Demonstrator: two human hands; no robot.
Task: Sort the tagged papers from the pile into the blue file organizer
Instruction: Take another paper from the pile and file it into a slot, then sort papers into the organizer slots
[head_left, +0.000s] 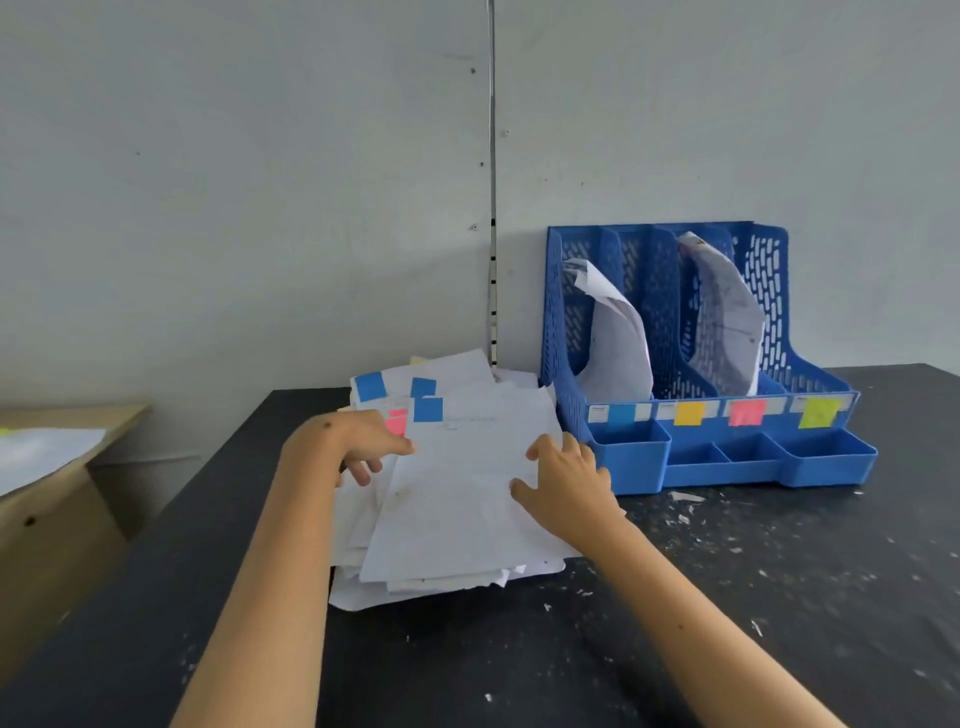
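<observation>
A loose pile of white papers (457, 499) with blue and pink tags lies on the black table (727, 597). The top sheet carries a blue tag (428, 409). My left hand (358, 441) pinches the left edge of the top sheet, fingers curled under it. At the sheet's right edge my right hand (566, 480) rests with its fingers curled on the paper. The blue file organizer (727, 457) stands to the right of the pile, against the wall. Blue, orange, pink and green labels mark its four slots. Curled papers stand in the first and third slots.
A wooden desk (57, 493) with papers on it stands lower at the left. Paper scraps litter the black table in front of the organizer. A grey wall runs close behind the pile and the organizer.
</observation>
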